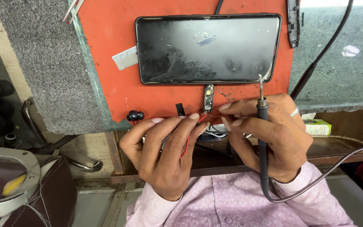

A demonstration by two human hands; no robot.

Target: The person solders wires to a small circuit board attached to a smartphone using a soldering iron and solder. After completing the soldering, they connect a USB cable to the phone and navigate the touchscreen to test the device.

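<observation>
My left hand point(164, 153) pinches a thin red wire point(186, 145) between thumb and fingers, its end reaching a small circuit board point(208, 97) on the orange mat point(106, 63). My right hand point(269, 134) grips a dark soldering iron point(262, 126), tip pointing up and away, while its fingertips meet the left hand's at the wire. A black earbud point(135, 115) on a red lead lies at the mat's near edge, left of my left hand. A black smartphone point(209, 48) lies screen-up across the mat above the board.
A glass sheet point(89, 75) edges the mat over a grey bench. A black cable point(320, 54) runs up right. A flexible metal hose point(332, 168) curves right. A small green box point(318, 127) sits on a wooden shelf. A chair frame point(43, 138) and bag stand lower left.
</observation>
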